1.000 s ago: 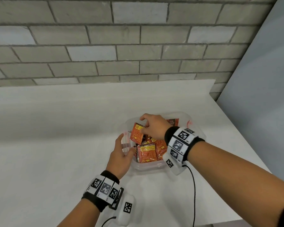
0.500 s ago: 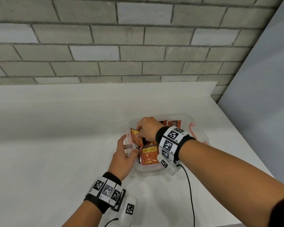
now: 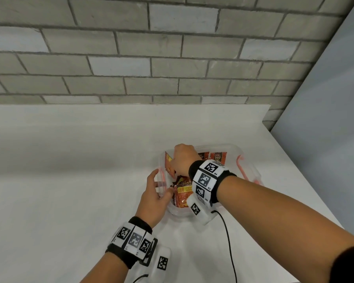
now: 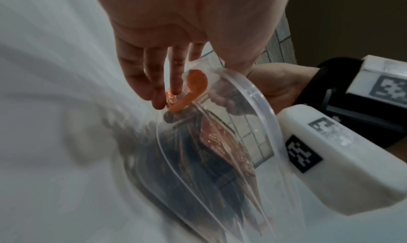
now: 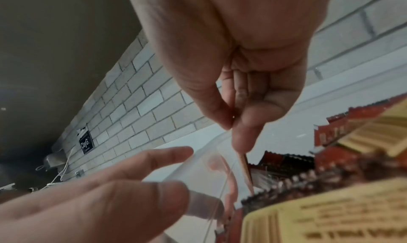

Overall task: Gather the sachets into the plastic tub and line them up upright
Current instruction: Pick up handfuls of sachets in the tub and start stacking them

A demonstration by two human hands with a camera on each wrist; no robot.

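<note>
A clear plastic tub [image 3: 250, 169] with orange clips holds several red-and-yellow sachets [image 3: 182, 196]. My right hand [image 3: 181, 160] reaches into the tub's left side and pinches one sachet [image 3: 169, 163] upright against the left wall; in the right wrist view the sachet [image 5: 243, 161] shows edge-on between thumb and fingers. My left hand [image 3: 154, 196] holds the tub's left rim, fingers outside by the orange clip [image 4: 195, 90] and thumb over the edge. More sachets [image 3: 219, 157] stand along the far wall.
The tub sits on a white table [image 3: 70, 180] near its right edge, with a grey brick wall [image 3: 131, 58] behind. A black cable [image 3: 229, 242] runs from my right wrist toward the front edge.
My right hand has carried the pinched sachet leftward and down to the tub's left wall. The left hand stays on the rim.
</note>
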